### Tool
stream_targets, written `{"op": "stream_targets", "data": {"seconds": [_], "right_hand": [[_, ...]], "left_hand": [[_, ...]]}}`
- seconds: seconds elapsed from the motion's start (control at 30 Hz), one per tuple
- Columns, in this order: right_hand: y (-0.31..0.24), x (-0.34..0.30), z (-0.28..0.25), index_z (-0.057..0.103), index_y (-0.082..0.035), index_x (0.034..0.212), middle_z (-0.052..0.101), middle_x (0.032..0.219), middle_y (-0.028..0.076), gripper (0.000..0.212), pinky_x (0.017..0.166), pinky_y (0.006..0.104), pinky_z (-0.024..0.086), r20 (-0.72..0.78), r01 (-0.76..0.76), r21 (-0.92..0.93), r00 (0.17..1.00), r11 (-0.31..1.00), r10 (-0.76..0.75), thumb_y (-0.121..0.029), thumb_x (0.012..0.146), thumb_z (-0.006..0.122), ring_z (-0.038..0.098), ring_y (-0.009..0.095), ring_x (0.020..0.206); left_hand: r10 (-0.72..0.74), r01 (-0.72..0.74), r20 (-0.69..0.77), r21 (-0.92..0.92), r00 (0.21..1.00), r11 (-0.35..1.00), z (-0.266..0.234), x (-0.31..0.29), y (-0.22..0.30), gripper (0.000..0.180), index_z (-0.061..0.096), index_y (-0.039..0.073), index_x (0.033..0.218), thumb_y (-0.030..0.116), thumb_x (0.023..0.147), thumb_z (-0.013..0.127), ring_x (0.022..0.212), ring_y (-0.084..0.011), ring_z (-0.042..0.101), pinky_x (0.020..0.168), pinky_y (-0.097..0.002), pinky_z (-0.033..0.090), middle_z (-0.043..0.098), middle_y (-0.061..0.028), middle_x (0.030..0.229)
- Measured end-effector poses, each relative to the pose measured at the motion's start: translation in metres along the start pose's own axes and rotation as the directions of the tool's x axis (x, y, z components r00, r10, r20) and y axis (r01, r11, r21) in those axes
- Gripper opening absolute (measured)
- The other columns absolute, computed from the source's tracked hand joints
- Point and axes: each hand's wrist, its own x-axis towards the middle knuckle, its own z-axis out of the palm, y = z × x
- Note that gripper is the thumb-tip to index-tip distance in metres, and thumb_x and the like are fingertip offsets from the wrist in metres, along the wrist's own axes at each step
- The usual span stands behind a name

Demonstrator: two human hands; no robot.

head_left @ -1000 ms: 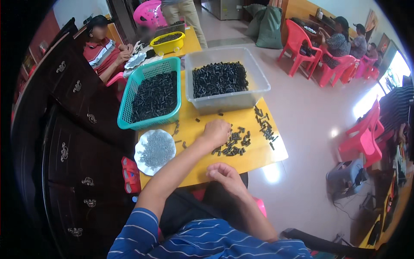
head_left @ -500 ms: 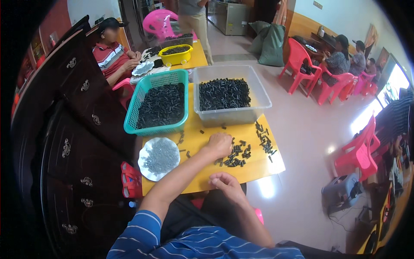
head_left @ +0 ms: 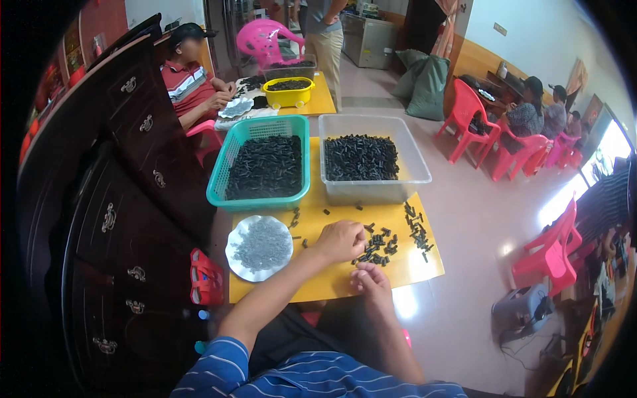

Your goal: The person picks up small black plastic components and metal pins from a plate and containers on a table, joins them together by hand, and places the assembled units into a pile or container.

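On the yellow table [head_left: 312,285] my left hand [head_left: 342,240] is closed beside a loose pile of short black tube-like pieces [head_left: 379,245]. Its fingertips are turned away, so anything in them is hidden. My right hand [head_left: 373,282] is just nearer to me, at the pile's near edge, with thumb and fingers pinched together. What it pinches is too small to make out. Left of my left forearm sits a white scalloped plate [head_left: 284,265] heaped with small greyish clear pieces [head_left: 261,245].
Beyond my hands stand a green basket [head_left: 213,196] and a clear plastic bin [head_left: 418,174], both filled with black pieces. More pieces [head_left: 418,229] lie along the table's right edge. Dark drawers [head_left: 133,192] flank the left. A person [head_left: 199,86] sits at the table beyond.
The view has shifted, so the scene sits lower and farther right. My right hand has moved forward to the pile, and my left hand has drawn back slightly; they are closer together.
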Motion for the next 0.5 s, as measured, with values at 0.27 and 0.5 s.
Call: {"op": "stream_targets", "data": {"seconds": [0.27, 0.5], "right_hand": [[0.002, 0.008, 0.001, 0.065, -0.006, 0.114, 0.069, 0.095, 0.001, 0.021, 0.072, 0.0204, 0.048, 0.037, 0.056, -0.038, 0.998, 0.998, -0.054, -0.023, 0.104, 0.061, 0.061, 0.008, 0.081], [0.003, 0.007, 0.006, 0.065, -0.008, 0.102, 0.064, 0.087, -0.002, 0.021, 0.071, 0.0214, 0.047, 0.076, 0.039, -0.059, 0.997, 0.997, -0.035, -0.028, 0.106, 0.057, 0.059, 0.006, 0.077]], "left_hand": [[0.14, -0.141, 0.018, 0.043, 0.99, 0.989, -0.011, -0.051, 0.018, 0.012, 0.062, 0.006, 0.081, 0.017, 0.077, 0.067, 0.083, -0.0337, 0.067, 0.072, -0.0457, 0.054, 0.067, -0.0118, 0.08], [0.222, -0.222, 0.0, 0.019, 0.975, 0.975, -0.013, -0.068, 0.013, 0.01, 0.064, 0.007, 0.085, 0.014, 0.08, 0.067, 0.083, -0.0332, 0.067, 0.073, -0.0451, 0.054, 0.067, -0.0107, 0.082]]}}
